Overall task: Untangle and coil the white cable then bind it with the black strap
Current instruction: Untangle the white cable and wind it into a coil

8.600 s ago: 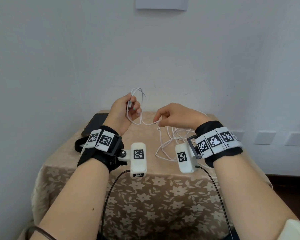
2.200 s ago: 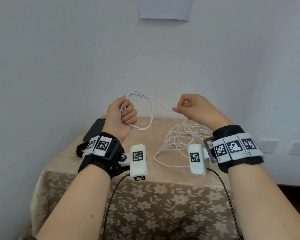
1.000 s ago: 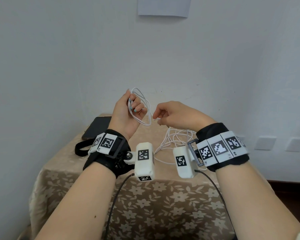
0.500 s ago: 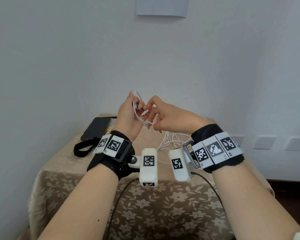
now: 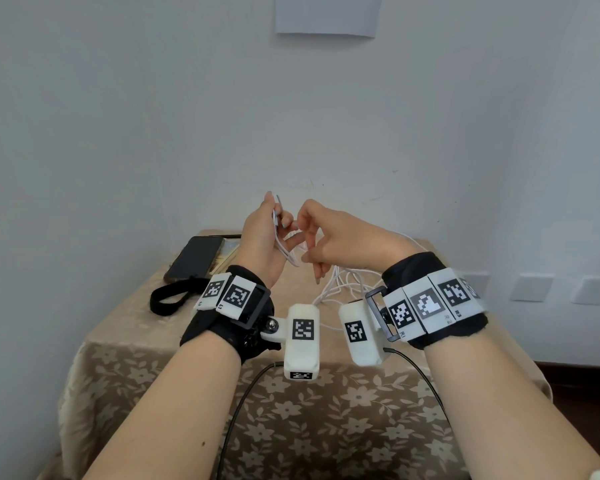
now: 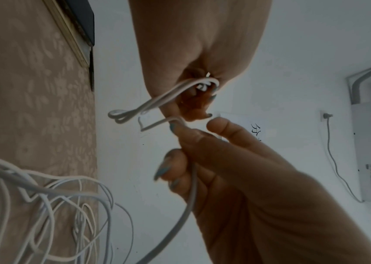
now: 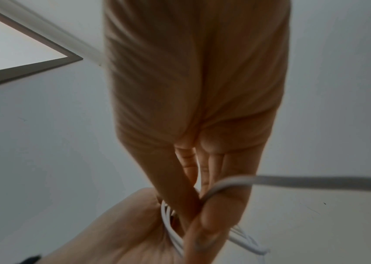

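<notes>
Nearest, the loose tangle of the white cable [image 5: 340, 289] lies on the cloth-covered surface [image 5: 291, 427], behind the wrists, waiting to be drawn up. Above it the right hand [image 5: 340, 242] pinches a strand between thumb and fingers [image 6: 219, 126], carrying it across so that a fresh loop can be laid on. The left hand [image 5: 262, 242] stands upright as the former, its fingers closed over the few loops already gathered; how many is hard to tell in the wrist views. Farther left, the black strap [image 5: 168, 299] rests untouched beside a dark phone [image 5: 194, 258], within reach for binding later.
</notes>
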